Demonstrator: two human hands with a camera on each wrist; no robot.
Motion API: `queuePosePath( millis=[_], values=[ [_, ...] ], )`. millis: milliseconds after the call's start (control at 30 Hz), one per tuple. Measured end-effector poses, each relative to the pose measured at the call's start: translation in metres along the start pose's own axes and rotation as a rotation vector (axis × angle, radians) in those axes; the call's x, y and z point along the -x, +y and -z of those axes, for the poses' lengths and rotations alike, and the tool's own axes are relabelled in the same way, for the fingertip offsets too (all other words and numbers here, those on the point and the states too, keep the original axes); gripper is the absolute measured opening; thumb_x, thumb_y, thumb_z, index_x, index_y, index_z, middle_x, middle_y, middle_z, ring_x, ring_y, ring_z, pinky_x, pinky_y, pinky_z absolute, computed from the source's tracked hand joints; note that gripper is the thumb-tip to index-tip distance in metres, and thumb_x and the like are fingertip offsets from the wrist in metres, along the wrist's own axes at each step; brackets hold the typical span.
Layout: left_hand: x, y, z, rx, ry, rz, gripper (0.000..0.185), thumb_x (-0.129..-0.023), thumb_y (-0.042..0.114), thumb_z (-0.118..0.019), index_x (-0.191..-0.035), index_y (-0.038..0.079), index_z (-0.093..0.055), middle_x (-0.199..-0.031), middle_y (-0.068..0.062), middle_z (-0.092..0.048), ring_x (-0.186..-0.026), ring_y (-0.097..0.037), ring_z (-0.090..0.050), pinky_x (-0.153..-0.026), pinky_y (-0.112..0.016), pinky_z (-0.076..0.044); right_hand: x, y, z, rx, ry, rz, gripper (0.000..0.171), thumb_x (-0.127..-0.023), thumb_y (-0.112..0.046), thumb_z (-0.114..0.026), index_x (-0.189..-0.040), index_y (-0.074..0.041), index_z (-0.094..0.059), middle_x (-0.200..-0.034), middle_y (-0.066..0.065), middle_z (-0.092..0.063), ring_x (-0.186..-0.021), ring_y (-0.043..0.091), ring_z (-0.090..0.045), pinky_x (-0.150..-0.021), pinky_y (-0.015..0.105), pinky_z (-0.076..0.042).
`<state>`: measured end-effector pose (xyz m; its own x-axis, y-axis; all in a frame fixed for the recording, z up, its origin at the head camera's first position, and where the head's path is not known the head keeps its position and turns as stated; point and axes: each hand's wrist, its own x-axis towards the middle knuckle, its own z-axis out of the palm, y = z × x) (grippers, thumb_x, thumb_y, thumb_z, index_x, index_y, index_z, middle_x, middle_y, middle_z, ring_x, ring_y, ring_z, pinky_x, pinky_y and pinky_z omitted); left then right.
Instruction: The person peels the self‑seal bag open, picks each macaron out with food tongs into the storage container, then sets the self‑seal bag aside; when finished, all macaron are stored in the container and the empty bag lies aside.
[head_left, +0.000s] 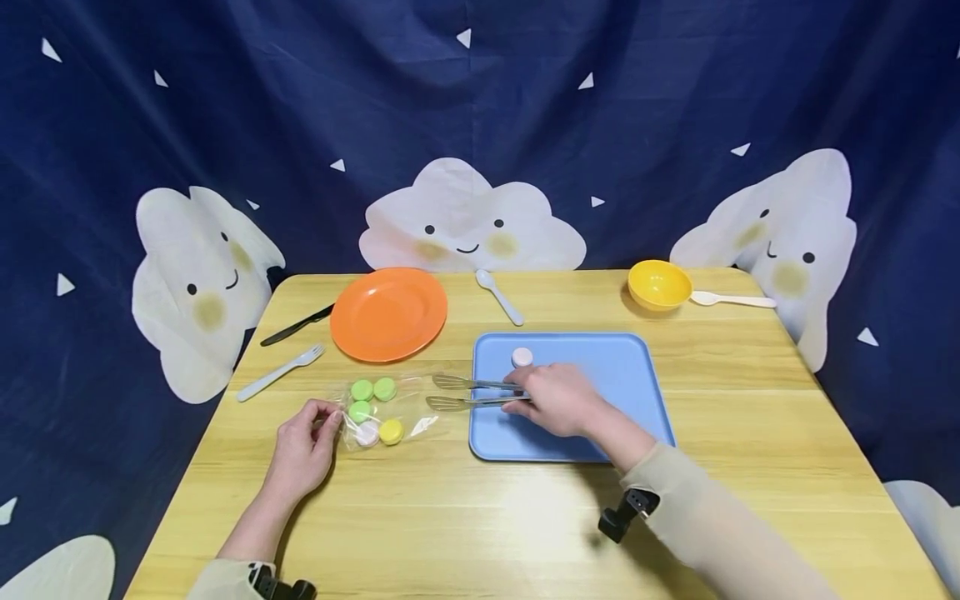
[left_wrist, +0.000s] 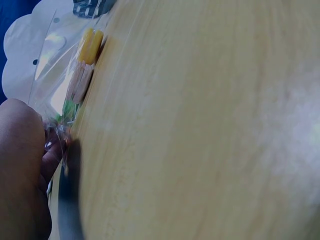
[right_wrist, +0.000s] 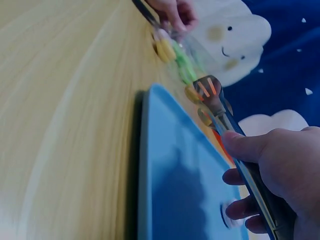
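Note:
My left hand (head_left: pixel 303 450) pinches the near left edge of a clear plastic bag (head_left: pixel 408 408) that lies on the table. Inside the bag are several macarons: green ones (head_left: pixel 362 390), a yellow one (head_left: pixel 391 431) and a pale pink one (head_left: pixel 367 432). My right hand (head_left: pixel 558 400) grips metal tongs (head_left: pixel 472 402) over the left part of a blue tray (head_left: pixel 615 400). The tongs' two slotted ends stand apart, pointing left toward the bag, with nothing between them. A pale pink macaron (head_left: pixel 522 357) sits on the tray just beyond my right hand.
Behind the bag is an orange plate (head_left: pixel 388 315), with a black knife (head_left: pixel 297 325) and a pale fork (head_left: pixel 281 372) to its left. A light spoon (head_left: pixel 498 297) lies beyond the tray. At the back right stand a yellow bowl (head_left: pixel 660 286) and a white spoon (head_left: pixel 735 300).

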<state>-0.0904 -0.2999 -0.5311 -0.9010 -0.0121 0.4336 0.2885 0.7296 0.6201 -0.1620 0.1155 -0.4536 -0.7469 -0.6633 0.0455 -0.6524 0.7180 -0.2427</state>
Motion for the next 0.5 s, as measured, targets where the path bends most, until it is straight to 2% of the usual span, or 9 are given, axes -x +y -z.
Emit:
queuePosePath(
  millis=[200,333,500],
  values=[
    [0.000,-0.002,0.000,-0.012,-0.015,0.003,0.007,-0.101,-0.002,-0.068,-0.103,0.005,-0.067,-0.092,-0.007,-0.073,-0.078,-0.016,-0.063,-0.068,-0.013,-0.046,-0.017,-0.016,-0.008,0.001,-0.011,0.006,0.036,-0.101,-0.045,-0.072,-0.122,-0.016,-0.073,-0.102,-0.006,-0.072,-0.089,0.022,-0.071,-0.071,0.047,-0.056],
    [0.001,-0.004,-0.001,-0.016,-0.010,-0.001,0.007,-0.101,-0.002,-0.068,-0.102,0.005,-0.067,-0.091,-0.007,-0.073,-0.079,-0.018,-0.065,-0.070,-0.011,-0.045,-0.028,-0.025,-0.013,-0.004,-0.001,0.006,0.035,-0.101,-0.045,-0.072,-0.120,-0.016,-0.072,-0.103,-0.005,-0.072,-0.089,0.022,-0.071,-0.067,0.048,-0.055],
    [0.001,-0.003,-0.001,-0.014,-0.005,-0.005,0.007,-0.100,-0.003,-0.069,-0.101,0.003,-0.067,-0.091,-0.007,-0.073,-0.079,-0.019,-0.066,-0.070,-0.010,-0.045,-0.040,-0.036,-0.022,0.006,0.020,0.030,0.034,-0.103,-0.044,-0.070,-0.118,-0.013,-0.073,-0.105,-0.001,-0.073,-0.092,0.024,-0.073,-0.069,0.047,-0.056]
  ],
)
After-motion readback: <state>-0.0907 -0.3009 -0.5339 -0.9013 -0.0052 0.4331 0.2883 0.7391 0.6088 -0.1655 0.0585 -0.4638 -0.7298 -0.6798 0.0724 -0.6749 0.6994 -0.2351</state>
